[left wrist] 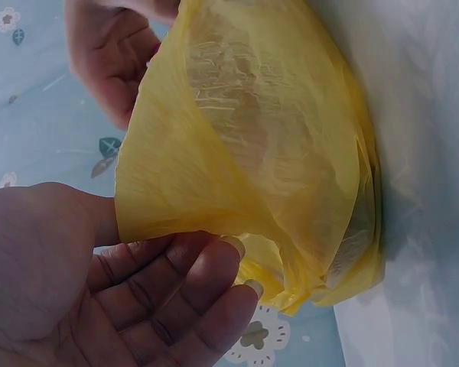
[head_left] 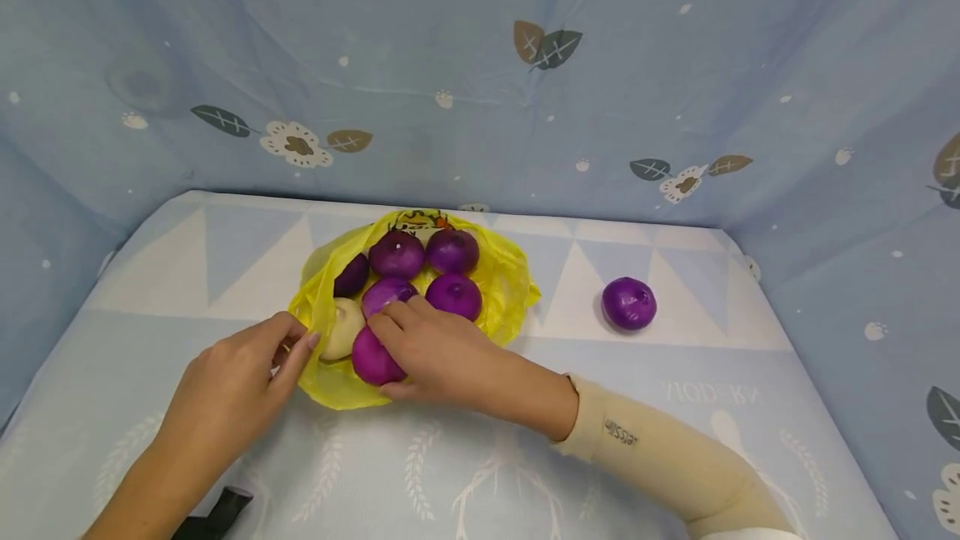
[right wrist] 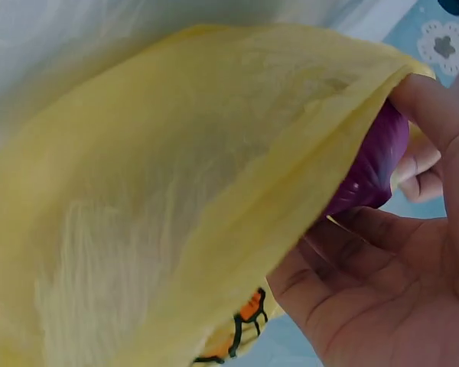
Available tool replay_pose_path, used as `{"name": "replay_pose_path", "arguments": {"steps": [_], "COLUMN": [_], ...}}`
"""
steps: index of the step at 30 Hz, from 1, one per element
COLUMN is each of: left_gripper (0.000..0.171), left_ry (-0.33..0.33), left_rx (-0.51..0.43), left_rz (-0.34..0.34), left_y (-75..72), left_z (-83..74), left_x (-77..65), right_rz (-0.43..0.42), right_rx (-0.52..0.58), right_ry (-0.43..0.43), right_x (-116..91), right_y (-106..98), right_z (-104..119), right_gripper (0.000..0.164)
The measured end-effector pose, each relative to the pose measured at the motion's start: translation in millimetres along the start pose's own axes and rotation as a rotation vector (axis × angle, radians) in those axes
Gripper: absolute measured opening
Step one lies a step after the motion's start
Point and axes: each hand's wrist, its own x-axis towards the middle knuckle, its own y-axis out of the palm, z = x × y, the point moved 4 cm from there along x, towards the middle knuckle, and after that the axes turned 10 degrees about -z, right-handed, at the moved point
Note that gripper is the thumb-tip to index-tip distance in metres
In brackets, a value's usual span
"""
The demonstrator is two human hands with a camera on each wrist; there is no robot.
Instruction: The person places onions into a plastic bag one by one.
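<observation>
A yellow plastic bag (head_left: 510, 290) lies on the table with its mouth spread wide. Inside are several purple onions (head_left: 454, 296) and one pale onion (head_left: 343, 330). My left hand (head_left: 232, 382) pinches the bag's left rim between thumb and fingers; the left wrist view shows the stretched rim (left wrist: 161, 183) there. At the front of the bag's mouth, my right hand (head_left: 442, 352) grips a purple onion (head_left: 375, 358). In the right wrist view its fingers curl around that onion (right wrist: 376, 160), partly hidden by the bag. Another purple onion (head_left: 628, 304) sits apart to the right.
A patterned cloth covers the table (head_left: 600, 457). A blue printed curtain (head_left: 480, 65) hangs behind it and along the sides. Near the front left edge lies a black object (head_left: 225, 511), partly hidden by my left forearm.
</observation>
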Motion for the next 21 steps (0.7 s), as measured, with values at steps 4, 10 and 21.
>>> {"name": "replay_pose_path", "arguments": {"steps": [4,10,21], "left_gripper": [0.017,0.016,0.017], "left_ry": [-0.004,-0.005,0.008], "left_rx": [-0.001,-0.006,-0.005], "left_rz": [0.01,0.008,-0.003], "left_y": [0.2,0.2,0.5], "left_z": [-0.1,-0.1,-1.4], "left_x": [0.5,0.8,-0.3], "right_rz": [0.03,0.016,-0.035], "right_rx": [-0.038,-0.096,-0.075], "right_ry": [-0.015,-0.059,-0.049], "right_x": [1,1,0], "right_y": [9,20,28], "right_z": [5,11,15], "right_gripper": [0.069,0.064,0.057]}}
